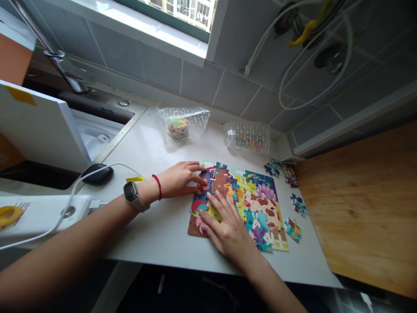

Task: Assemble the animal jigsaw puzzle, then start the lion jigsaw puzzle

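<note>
Settling cardboard pieces at the left side of the picture seems to be the step in hand. The brightly coloured farm-animal jigsaw puzzle [249, 203] lies flat before me on the glossy white countertop [156, 237]. Taking its middle as the clock's centre, my left hand [182, 179] comes in from ten o'clock, fingertips on that edge. My right hand [228, 230] reaches in from six o'clock, its fingers spread over the eight o'clock part. The hands are near but apart, clamped on nothing — though I cannot tell whether a piece sits under the right palm.

Small multicoloured loose puzzle pieces [298, 204] lie from two to four o'clock, just short of the pale brown wooden panel [358, 204]. A crinkled clear plastic bag of stacked pieces [179, 128] rests at eleven, and a second clear plastic bag [247, 138] at twelve.

The next move, I judge, calls for light, flat fingertip pressure — one hand steadying the neighbours while the other evens the seams.
</note>
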{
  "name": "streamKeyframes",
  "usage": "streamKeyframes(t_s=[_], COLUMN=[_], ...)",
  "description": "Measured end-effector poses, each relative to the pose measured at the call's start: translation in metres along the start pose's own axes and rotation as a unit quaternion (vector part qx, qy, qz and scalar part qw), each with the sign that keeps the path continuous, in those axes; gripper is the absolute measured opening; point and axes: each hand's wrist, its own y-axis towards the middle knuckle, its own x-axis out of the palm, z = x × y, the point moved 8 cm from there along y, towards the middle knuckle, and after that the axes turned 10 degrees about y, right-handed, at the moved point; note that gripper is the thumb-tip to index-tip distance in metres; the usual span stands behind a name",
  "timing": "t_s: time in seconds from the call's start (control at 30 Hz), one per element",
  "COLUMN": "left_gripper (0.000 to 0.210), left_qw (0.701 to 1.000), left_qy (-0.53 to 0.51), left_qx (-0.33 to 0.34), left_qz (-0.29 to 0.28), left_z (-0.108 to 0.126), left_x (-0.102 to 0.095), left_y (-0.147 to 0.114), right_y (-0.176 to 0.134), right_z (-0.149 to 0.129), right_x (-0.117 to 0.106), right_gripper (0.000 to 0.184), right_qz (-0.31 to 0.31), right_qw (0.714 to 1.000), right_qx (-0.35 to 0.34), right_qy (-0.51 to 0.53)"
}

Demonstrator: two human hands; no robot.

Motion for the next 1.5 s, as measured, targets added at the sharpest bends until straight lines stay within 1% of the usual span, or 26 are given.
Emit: streamKeyframes(t_s=[0.2, 0.33, 0.47, 0.63, 0.93, 1.07, 1.23, 1.37, 1.5], left_gripper=[0.031, 0.031, 0.032, 0.031, 0.030, 0.031, 0.032, 0.033, 0.033], left_qw=[1.000, 1.000, 1.000, 1.000, 0.999, 0.998, 0.997, 0.997, 0.998], left_qy=[0.004, -0.012, -0.022, -0.013, 0.006, 0.009, 0.018, 0.014, 0.008], left_qx=[-0.002, 0.002, 0.003, -0.007, -0.029, -0.041, -0.058, -0.056, -0.050], left_qz=[-0.005, 0.002, 0.007, 0.002, -0.022, -0.037, -0.043, -0.049, -0.050], left_z=[-0.001, -0.003, -0.004, -0.003, 0.000, 0.002, 0.002, 0.000, -0.003], left_x=[0.000, -0.001, -0.001, -0.003, -0.004, -0.006, -0.009, -0.004, 0.001], left_y=[0.001, 0.002, 0.002, 0.001, 0.002, 0.001, 0.001, 0.001, 0.001], right_y=[-0.001, -0.002, -0.005, -0.004, -0.003, 0.003, 0.011, 0.016, 0.023], right_z=[0.005, 0.002, 0.002, 0.000, -0.006, -0.001, 0.006, 0.013, 0.021], right_x=[-0.001, 0.003, 0.005, 0.004, 0.003, 0.001, 0.002, 0.001, -0.002], right_gripper=[0.032, 0.037, 0.043, 0.045, 0.041, 0.043, 0.042, 0.039, 0.034], right_qz=[0.011, 0.010, 0.007, 0.005, 0.002, 0.018, -0.005, -0.013, -0.001], right_qw=[0.999, 0.997, 0.997, 0.997, 0.996, 0.998, 0.999, 0.999, 0.998], right_qx=[-0.046, -0.072, -0.077, -0.075, -0.088, -0.066, -0.039, -0.033, -0.018], right_qy=[0.006, 0.012, 0.011, 0.010, 0.000, -0.002, 0.004, 0.025, 0.063])
